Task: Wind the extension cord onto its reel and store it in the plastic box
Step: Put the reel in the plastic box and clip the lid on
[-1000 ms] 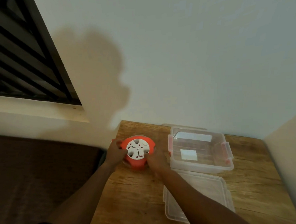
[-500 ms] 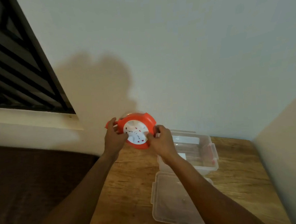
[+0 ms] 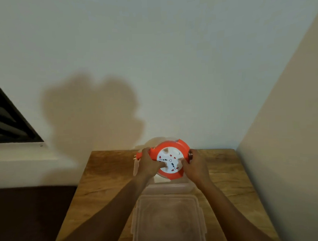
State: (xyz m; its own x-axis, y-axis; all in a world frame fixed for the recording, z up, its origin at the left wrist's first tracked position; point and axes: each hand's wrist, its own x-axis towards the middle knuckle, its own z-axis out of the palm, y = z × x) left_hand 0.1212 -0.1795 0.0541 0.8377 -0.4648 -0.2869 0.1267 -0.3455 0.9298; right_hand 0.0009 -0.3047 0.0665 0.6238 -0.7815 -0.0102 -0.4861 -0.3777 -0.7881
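Hands (image 3: 172,166) grip orange reel (image 3: 170,159) above plastic box (image 3: 169,187).

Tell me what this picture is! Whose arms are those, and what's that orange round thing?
There is no machine here, just a person. The camera sits on their head and looks down, so you see their own two arms. The left hand and right hand each keep a grip on the orange and white cord reel, with its white socket face turned toward the camera. Its plug pokes out past the left hand. They hold the reel over a clear plastic box on a wooden table. The box's see-through lid lies on the table, nearer the person. Behind is a plain wall with their shadow.
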